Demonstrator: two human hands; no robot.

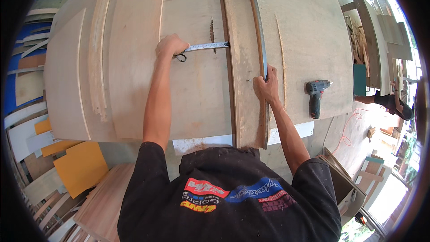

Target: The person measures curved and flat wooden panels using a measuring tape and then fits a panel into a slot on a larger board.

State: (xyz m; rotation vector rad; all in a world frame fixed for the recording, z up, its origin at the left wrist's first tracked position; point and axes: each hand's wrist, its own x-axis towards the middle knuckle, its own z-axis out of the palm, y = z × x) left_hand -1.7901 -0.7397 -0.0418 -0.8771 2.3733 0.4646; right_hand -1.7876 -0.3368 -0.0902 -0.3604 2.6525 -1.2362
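Observation:
My left hand (172, 45) is closed around a tape measure, whose case is mostly hidden in my fingers; a black wrist loop hangs below. Its white blade (206, 46) is drawn out rightward, and the end meets the left edge of a long wooden board (242, 40). This board lies lengthwise over a large plywood sheet (192, 94). Along the board's right edge runs a narrow grey-blue strip (257, 11). My right hand (268, 84) grips that right edge, thumb on the board's side. A dark jagged slit or mark (212, 33) shows beside the tape blade.
A cordless drill (316, 97) lies on the plywood at the right. Thin wood strips (99, 54) and a panel (134, 40) lie left. Stacked offcuts (31, 121) line the far left. At the far right are a red hose (346, 139) and another person's arm (365, 100).

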